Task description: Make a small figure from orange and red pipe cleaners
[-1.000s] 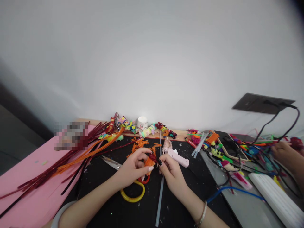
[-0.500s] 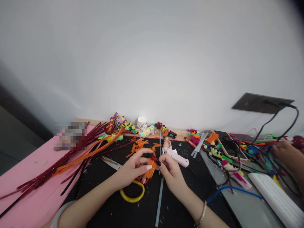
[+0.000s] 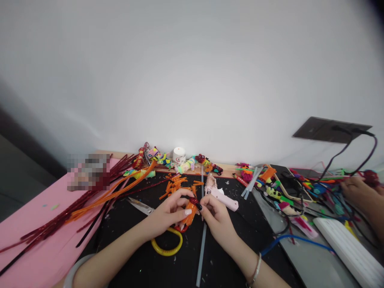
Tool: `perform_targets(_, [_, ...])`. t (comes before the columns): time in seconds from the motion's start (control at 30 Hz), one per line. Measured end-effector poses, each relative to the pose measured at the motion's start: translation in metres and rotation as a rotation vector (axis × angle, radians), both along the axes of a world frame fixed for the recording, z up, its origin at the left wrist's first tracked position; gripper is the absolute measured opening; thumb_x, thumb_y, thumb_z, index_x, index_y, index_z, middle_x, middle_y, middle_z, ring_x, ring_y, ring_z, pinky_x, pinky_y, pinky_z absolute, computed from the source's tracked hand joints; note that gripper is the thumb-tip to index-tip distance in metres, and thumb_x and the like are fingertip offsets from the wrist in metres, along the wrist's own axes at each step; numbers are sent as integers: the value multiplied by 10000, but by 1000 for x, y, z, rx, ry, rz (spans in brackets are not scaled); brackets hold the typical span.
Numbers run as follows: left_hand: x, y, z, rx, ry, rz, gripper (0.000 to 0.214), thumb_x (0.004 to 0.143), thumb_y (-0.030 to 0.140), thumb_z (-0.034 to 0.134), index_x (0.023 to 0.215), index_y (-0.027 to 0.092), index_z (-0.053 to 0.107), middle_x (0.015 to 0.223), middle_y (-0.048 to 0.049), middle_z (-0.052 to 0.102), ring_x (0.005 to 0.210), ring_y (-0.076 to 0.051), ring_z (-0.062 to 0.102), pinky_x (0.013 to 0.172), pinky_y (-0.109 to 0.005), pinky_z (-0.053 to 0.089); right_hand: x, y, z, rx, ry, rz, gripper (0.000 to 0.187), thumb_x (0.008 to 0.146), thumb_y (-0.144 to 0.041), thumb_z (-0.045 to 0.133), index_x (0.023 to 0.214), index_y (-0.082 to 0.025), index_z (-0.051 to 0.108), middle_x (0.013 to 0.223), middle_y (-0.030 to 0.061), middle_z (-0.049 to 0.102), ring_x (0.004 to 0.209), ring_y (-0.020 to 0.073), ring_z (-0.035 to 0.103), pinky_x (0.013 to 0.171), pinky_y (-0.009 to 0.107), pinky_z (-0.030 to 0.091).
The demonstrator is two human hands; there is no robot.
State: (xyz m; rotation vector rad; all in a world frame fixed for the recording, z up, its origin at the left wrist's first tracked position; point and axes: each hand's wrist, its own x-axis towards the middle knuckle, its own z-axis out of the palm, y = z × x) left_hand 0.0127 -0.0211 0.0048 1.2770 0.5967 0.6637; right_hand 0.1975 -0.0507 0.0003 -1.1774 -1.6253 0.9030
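Between my two hands is a small craft piece of orange pipe cleaners (image 3: 189, 218) with a glittery dark red pipe cleaner (image 3: 194, 201) across its top. My left hand (image 3: 172, 210) is closed around its left side, thumb on the front. The fingertips of my right hand (image 3: 214, 212) pinch the red part from the right. Below my left hand lie scissors (image 3: 167, 253) with yellow handles, blades partly hidden by the hand. Cut orange pieces (image 3: 175, 185) are scattered just beyond. A pale pink glue gun (image 3: 226, 200) rests behind my right hand, and a clear glue stick (image 3: 201, 256) runs beneath it.
Long red and orange pipe cleaners (image 3: 99, 192) spread over the pink surface (image 3: 39, 228) at left. Finished colourful figures and a white paper cup (image 3: 179, 155) line the wall. At right are cables, a white power strip (image 3: 348, 248) and another person's hand (image 3: 360, 192).
The red part on top of the orange piece has tilted slightly under my right fingertips. My hands stay almost in place. The other person's hand at right has shifted slightly left.
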Motion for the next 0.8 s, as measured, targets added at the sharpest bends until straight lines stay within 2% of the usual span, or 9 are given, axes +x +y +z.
perform_targets(0.33, [1, 0, 3, 43, 77, 78, 210, 895, 376, 475, 1046, 231, 452, 744, 20, 595, 499, -85, 557, 451, -179, 313, 0, -1, 2, 38, -61, -42, 132, 851, -187, 478, 722, -189, 506, 626, -27, 480, 565, 121, 449, 524, 240, 368])
perform_targets(0.63, [3, -1, -2, 105, 48, 110, 182, 913, 378, 445, 1015, 228, 452, 703, 36, 560, 490, -85, 549, 456, -178, 371, 1, -1, 3, 80, -102, -47, 120, 851, -182, 472, 738, -196, 512, 642, -21, 487, 575, 129, 459, 530, 248, 370])
perform_targets(0.8, [4, -1, -6, 161, 56, 178, 191, 896, 364, 477, 1017, 218, 490, 790, 21, 521, 525, -76, 499, 508, -207, 455, 1, -3, 3, 149, -139, -61, 114, 835, -149, 480, 744, -208, 517, 653, -20, 501, 587, 134, 471, 548, 255, 370])
